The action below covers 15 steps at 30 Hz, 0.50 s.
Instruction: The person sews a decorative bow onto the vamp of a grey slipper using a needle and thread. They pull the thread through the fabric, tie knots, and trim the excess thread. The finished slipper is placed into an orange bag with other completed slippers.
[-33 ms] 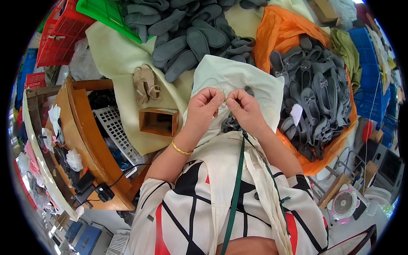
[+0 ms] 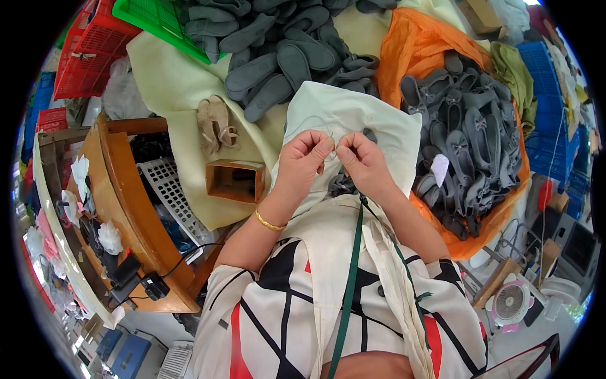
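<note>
In the head view, the person's left hand [image 2: 305, 155] and right hand [image 2: 363, 161] meet just above the white cloth [image 2: 391, 123] over the lap, with their fingertips close together. The fingers of the left hand are pinched on a thin, needle-like piece [image 2: 331, 134], which sticks up from the grip; those of the right hand are drawn together beside it, though whether anything lies between them is too small to tell. The piece looks very light, slim and probably stiff, easy to drop and perhaps slippery, so a fingertip pinch along its shaft, away from a possibly sharp end, would suit it best. A crumpled gray fabric item [image 2: 343, 185] lies below the hands on the cloth; it looks soft and pliable, best held by a fold. For moving, the widest room seems to be over the cloth, just ahead of the hands. Beyond its far edge lies a heap of gray shoes [image 2: 252, 79], the orange bag [image 2: 435, 38] of shoes borders the right, and the wooden box [image 2: 235, 164] stands near the left forearm. The green strap [image 2: 351, 284] running down from below the right hand could catch a sleeve or loose thread.
</note>
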Motion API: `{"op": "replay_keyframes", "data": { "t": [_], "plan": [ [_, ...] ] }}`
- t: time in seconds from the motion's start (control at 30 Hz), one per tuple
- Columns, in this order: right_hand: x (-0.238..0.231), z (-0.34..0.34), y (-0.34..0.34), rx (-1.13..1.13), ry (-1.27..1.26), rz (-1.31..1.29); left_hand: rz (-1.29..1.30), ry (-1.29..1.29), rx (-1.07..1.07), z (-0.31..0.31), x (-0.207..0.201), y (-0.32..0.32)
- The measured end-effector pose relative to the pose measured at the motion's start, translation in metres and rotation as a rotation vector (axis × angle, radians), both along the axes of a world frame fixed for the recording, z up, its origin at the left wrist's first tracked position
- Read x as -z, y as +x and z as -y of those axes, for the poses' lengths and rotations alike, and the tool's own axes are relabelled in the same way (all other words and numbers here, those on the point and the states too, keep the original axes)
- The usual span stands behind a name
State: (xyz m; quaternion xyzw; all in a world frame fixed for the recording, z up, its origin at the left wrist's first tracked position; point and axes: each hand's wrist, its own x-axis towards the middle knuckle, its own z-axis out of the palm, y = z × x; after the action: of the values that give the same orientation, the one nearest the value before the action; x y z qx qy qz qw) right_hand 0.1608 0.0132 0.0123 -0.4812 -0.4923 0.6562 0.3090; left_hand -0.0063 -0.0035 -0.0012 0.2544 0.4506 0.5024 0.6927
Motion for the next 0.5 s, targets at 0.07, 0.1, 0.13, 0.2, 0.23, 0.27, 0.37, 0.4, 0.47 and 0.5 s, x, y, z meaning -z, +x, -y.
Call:
{"op": "replay_keyframes", "data": {
  "t": [0.07, 0.1, 0.13, 0.2, 0.23, 0.27, 0.37, 0.4, 0.47, 0.5],
  "plan": [
    [0.0007, 0.0007, -0.0015, 0.016, 0.059, 0.037, 0.006, -0.016, 0.009, -0.0005, -0.0005, 0.0009],
    [0.0006, 0.0009, -0.0017, 0.014, 0.058, 0.037, 0.007, -0.012, 0.015, -0.0002, -0.0002, 0.0011],
    [0.0006, 0.0011, -0.0019, 0.013, 0.056, 0.037, 0.008, -0.008, 0.021, 0.0, 0.0003, 0.0018],
    [0.0021, 0.0012, -0.002, 0.01, 0.062, 0.034, 0.035, -0.002, 0.048, -0.0004, 0.0012, 0.0018],
    [0.0047, 0.0019, -0.0017, 0.007, 0.071, 0.032, 0.062, 0.0, 0.069, -0.0013, 0.0018, 0.0015],
    [0.006, 0.0021, -0.0017, 0.005, 0.079, 0.03, 0.089, 0.002, 0.089, -0.0023, 0.0023, 0.0011],
    [0.0021, 0.0019, -0.0032, -0.002, -0.037, -0.104, 0.129, 0.008, 0.109, -0.0037, 0.0011, 0.0019],
    [0.0021, 0.0018, -0.0027, -0.004, -0.054, -0.127, 0.133, 0.009, 0.121, -0.004, 0.0011, 0.0018],
    [0.0025, 0.0015, -0.0014, -0.006, -0.089, -0.173, 0.14, 0.011, 0.143, -0.0043, 0.0012, 0.0013],
    [0.0023, 0.0011, -0.0011, -0.006, -0.115, -0.184, 0.136, 0.004, 0.136, -0.0041, 0.0017, 0.0015]
  ]
}}
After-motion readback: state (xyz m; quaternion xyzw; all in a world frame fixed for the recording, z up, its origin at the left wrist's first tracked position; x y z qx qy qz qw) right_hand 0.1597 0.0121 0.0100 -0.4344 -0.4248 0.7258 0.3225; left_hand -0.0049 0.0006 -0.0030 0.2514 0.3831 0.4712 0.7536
